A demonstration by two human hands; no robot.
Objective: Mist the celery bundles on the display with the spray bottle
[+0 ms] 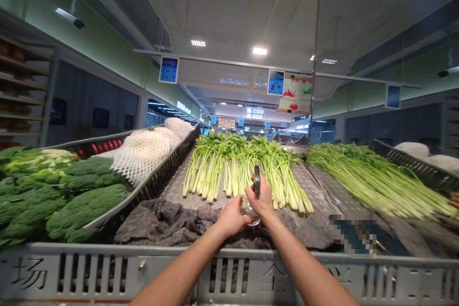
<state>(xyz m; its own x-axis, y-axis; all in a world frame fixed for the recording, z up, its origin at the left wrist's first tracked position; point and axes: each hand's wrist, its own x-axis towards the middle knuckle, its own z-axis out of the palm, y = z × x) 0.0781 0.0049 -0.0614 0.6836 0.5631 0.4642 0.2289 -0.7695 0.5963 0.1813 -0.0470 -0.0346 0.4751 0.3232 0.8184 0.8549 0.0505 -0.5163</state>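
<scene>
A clear spray bottle (250,210) with a black spray head (257,180) is held between my two hands, in front of the celery. My left hand (231,217) is closed around the side of the bottle's clear body. My right hand (263,198) wraps the upper part, just below the black head; its fingers are partly hidden. Behind the hands, bunches of celery (211,172) lie on a metal sheet, pale stalks toward me and leaves to the back. A crumpled grey cloth (161,222) lies under and in front of my hands.
Broccoli (89,208) fills the left section, with produce in white foam nets (143,153) behind it. A black divider (168,165) slopes between the sections. A grey slotted rail (172,267) runs along the front. To the right, a mirror (358,186) reflects the celery. Price signs (276,81) hang above.
</scene>
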